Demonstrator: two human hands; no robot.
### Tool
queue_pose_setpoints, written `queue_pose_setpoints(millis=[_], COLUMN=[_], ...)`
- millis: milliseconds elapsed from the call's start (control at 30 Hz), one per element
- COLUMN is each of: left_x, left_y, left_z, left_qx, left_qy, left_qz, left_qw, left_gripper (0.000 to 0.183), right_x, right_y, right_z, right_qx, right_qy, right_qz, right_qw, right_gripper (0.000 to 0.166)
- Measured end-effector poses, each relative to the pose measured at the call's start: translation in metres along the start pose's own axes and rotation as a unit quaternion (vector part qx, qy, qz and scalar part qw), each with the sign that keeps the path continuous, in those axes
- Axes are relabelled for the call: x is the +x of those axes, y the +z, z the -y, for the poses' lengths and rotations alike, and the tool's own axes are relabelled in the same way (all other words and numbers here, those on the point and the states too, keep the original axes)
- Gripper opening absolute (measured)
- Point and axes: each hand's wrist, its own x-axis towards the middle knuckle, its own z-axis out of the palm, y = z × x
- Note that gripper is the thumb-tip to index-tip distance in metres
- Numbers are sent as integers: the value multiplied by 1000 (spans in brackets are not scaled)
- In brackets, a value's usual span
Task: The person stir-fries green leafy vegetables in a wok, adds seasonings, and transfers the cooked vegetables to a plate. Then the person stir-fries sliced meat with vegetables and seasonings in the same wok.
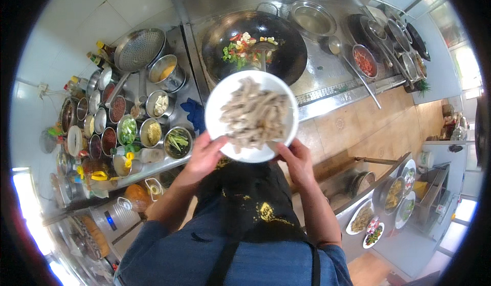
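Note:
Both hands grip a white plate (pixel 213 113) heaped with greyish-brown strips (pixel 255 113), apparently sliced meat. My left hand (pixel 205 153) has its thumb over the plate's lower left rim. My right hand (pixel 297 161) pinches the lower right rim. The plate is in front of a large black wok (pixel 289 52) on the stove and hides its near edge. Inside the wok lie chopped green and red peppers with white pieces (pixel 239 50). A wok spatula (pixel 264 47) rests among them, its lower handle hidden behind the plate.
Left of the wok, a steel counter carries a perforated strainer (pixel 140 50), several ingredient pots and bottles, and a blue cloth (pixel 193 115). To the right are a water basin (pixel 312 19), a long ladle (pixel 356 71) and a bowl of red pieces (pixel 364 61). Filled plates (pixel 360 217) stand at lower right.

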Motion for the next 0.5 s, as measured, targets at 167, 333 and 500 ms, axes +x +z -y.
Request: queue_pose_setpoints(millis=[167,333,500], left_x=[-51,-75,-95], left_y=[-39,-56,-40], left_z=[-35,-30,-22], left_qx=[17,-61,-67], left_qy=[25,93,112], left_qz=[-230,-334,-415], left_qw=[973,936,900], left_gripper=[36,38,41], right_x=[58,134,141], right_y=[41,-20,-64], right_z=[8,-4,44], right_qx=[-477,-516,-151], right_qy=[-279,-210,12], right_qz=[-109,-81,-54], right_qw=[826,826,987], right_gripper=[61,58,14])
